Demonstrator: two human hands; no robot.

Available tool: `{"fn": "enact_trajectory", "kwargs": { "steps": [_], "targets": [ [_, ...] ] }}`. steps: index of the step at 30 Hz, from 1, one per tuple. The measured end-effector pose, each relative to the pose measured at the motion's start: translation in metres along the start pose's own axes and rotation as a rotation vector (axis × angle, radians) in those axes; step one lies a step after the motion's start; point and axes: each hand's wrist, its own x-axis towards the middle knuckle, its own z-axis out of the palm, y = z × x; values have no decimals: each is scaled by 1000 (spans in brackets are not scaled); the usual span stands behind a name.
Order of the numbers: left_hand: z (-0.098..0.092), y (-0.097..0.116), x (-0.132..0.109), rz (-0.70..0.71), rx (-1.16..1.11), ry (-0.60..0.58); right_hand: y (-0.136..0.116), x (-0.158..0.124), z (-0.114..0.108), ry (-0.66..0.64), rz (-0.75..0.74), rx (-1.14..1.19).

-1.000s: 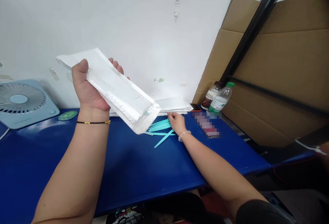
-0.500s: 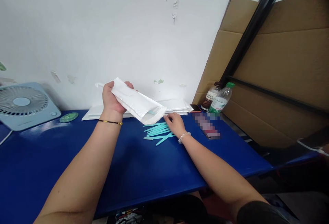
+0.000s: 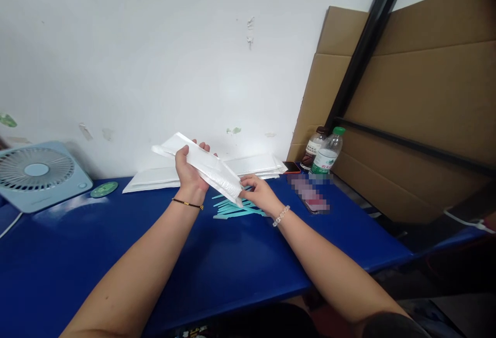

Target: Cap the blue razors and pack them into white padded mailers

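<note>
My left hand [image 3: 189, 172] is wrapped around a white padded envelope [image 3: 211, 165], held tilted above the table with its lower end to the right. My right hand [image 3: 258, 191] is at that lower end, fingers pinched together against the envelope's edge. Whether a small item is between those fingertips is hidden. Under the envelope and right hand lies a loose pile of thin teal plastic sticks [image 3: 240, 213], shaped like eyebrow razors. More flat white envelopes [image 3: 151, 179] are stacked behind, along the wall.
A light blue fan [image 3: 36, 172] and a green disc [image 3: 104, 189] stand at the left of the blue table [image 3: 217, 260]. Two bottles [image 3: 326, 154], a phone [image 3: 291, 167] and a blurred-out object [image 3: 310, 193] are at the right, beside cardboard [image 3: 418, 95] and a black metal frame [image 3: 358, 48].
The envelope and my left hand have moved right and lower, over the sticks. My right hand has gone from the sticks up to the envelope's lower end. The view has shifted slightly.
</note>
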Motion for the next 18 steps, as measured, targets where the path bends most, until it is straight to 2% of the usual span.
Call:
{"fn": "enact_trajectory", "kwargs": {
  "steps": [4, 9, 11, 14, 16, 18],
  "targets": [
    [2, 6, -1, 43, 56, -19, 1, 3, -8, -99, 64, 221],
    [2, 20, 0, 97, 106, -22, 1, 5, -26, -248, 120, 237],
    [0, 28, 2, 98, 114, -17, 3, 5, -30, -294, 139, 163],
    [-6, 48, 10, 149, 184, 19, 8, 7, -38, -341, 97, -73],
    [-16, 67, 18, 226, 311, 93, 10, 8, -46, -356, 51, -209],
    [-31, 86, 25, 308, 516, 99, 11, 10, -55, -344, 9, -300]
  ]
}}
